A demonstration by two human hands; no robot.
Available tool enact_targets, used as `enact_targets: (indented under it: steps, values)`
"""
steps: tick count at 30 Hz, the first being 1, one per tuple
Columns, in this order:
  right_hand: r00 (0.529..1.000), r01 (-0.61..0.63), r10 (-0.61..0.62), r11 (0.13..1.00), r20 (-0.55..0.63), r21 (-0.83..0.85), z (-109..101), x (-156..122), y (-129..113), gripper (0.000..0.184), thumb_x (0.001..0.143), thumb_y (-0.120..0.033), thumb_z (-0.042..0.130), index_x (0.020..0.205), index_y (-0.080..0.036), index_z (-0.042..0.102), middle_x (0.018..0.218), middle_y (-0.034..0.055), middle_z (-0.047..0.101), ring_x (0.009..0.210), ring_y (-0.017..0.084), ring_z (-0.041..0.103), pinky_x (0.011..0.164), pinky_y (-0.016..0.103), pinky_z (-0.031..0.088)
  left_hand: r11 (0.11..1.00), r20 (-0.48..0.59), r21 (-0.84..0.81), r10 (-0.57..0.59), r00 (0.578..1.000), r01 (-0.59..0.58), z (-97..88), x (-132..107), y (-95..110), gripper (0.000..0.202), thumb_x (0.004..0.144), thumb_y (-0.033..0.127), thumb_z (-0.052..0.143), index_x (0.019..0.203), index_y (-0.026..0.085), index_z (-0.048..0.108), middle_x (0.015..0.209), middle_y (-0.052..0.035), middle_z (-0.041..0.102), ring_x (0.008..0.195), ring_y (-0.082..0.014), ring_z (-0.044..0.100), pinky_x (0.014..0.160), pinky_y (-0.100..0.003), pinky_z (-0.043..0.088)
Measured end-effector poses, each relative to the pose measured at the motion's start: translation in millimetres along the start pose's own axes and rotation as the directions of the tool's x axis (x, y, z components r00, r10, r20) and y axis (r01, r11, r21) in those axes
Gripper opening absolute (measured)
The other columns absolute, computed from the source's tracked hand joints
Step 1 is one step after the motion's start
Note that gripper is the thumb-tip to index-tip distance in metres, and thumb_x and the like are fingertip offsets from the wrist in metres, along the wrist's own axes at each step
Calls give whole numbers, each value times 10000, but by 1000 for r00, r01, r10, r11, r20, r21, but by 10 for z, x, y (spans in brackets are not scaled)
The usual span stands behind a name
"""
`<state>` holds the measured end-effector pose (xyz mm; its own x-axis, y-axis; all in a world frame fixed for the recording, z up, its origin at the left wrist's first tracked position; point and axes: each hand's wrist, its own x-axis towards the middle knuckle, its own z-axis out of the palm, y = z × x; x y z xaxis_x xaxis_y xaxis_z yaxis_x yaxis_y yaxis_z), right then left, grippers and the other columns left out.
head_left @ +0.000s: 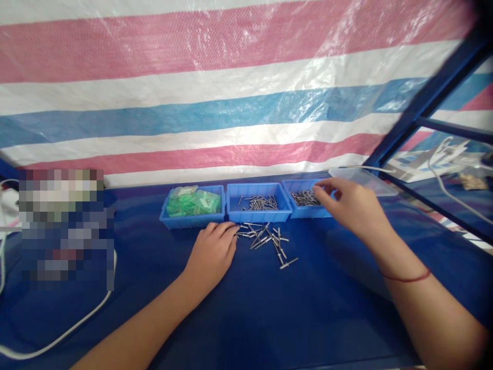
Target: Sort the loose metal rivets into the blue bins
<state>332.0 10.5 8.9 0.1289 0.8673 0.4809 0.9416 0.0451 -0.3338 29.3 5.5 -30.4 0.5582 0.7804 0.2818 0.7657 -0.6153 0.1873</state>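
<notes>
My left hand (212,252) lies flat on the blue table cover, fingers stretched out, fingertips touching the left edge of a loose pile of metal pins (265,240). My right hand (346,203) hovers over the right blue bin (325,211), fingers curled and pinched at the small metal pins (304,197) inside it; what the fingertips hold is too small to see. A red thread circles my right forearm. The middle blue bin (258,211) holds a few pins. The left blue bin (190,220) holds green plastic packets (194,201).
A striped pink, white and blue tarp (215,103) hangs behind the table. A white cable (69,329) curves along the left. A clear plastic lid (365,180) lies behind the right bin. A blue metal frame (423,97) rises at the right, with cables beyond.
</notes>
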Motion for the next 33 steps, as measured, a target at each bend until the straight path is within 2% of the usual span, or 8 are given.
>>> enact_targets:
  steps: [2, 4, 6, 8, 13, 19, 26, 33]
  values:
    - [971, 147, -166, 982, 173, 116, -18, -36, -92, 216, 852, -312, 520, 868, -188, 696, 770, 43, 692, 632, 175, 609, 605, 277, 430, 999, 15, 25, 19, 1000, -20, 14, -6, 3, 300, 950, 217, 428, 1184, 177, 611, 1204, -60, 630, 1040, -250, 529, 893, -401, 447]
    - [866, 263, -339, 934, 368, 243, -9, -96, -212, 198, 852, -296, 527, 872, -199, 699, 766, 25, 692, 621, 155, 606, 603, 260, 441, 999, 23, 36, 29, 999, -30, 19, -8, 9, 306, 953, 216, 423, 1192, 169, 607, 1197, -67, 630, 1034, -246, 529, 899, -399, 447]
    - [757, 320, -431, 900, 492, 297, 35, -164, -316, 195, 850, -277, 536, 930, -203, 699, 772, 23, 694, 625, 152, 613, 596, 253, 446, 998, 23, 46, 32, 999, -33, 19, -3, 13, 329, 955, 216, 415, 1231, 145, 578, 1201, -86, 620, 1033, -249, 526, 908, -404, 446]
    - [710, 355, -457, 889, 536, 289, 102, -227, -385, 219, 854, -234, 529, 1001, -197, 687, 821, 44, 702, 674, 165, 636, 619, 257, 456, 998, 23, 59, 34, 999, -35, 21, 9, 14, 358, 951, 207, 410, 1274, 122, 541, 1198, -106, 609, 1024, -256, 524, 905, -415, 451]
    - [721, 394, -447, 893, 529, 217, 255, -327, -480, 279, 880, -205, 501, 1129, -186, 625, 965, 95, 683, 856, 217, 656, 743, 301, 472, 997, 36, 61, 48, 998, -51, 41, 48, -1, 351, 927, 169, 426, 1250, 128, 559, 1136, -117, 593, 961, -255, 536, 866, -415, 471]
    - [706, 396, -483, 876, 518, 276, 281, -398, -654, 220, 903, -265, 499, 1060, -199, 639, 917, 72, 667, 821, 200, 641, 726, 297, 465, 994, 34, -68, 89, 995, -87, 22, 59, -1, 254, 953, 180, 403, 1068, 162, 629, 1010, -87, 603, 916, -212, 567, 861, -374, 473]
    - [790, 352, -463, 879, 402, 320, 246, -413, -721, 214, 887, -256, 524, 1057, -212, 647, 797, 37, 644, 692, 168, 613, 666, 289, 454, 977, -65, -207, 42, 997, -54, -15, 18, 36, 217, 962, 213, 416, 945, 187, 631, 961, -60, 589, 912, -193, 574, 872, -347, 466]
    - [824, 301, -472, 833, 313, 465, 272, -474, -819, 207, 891, -273, 542, 1049, -198, 653, 956, 65, 629, 795, 174, 626, 734, 301, 479, 925, -108, -380, -38, 993, -6, -83, -18, 139, 172, 947, 219, 454, 957, 201, 624, 963, -43, 620, 940, -181, 583, 883, -317, 452]
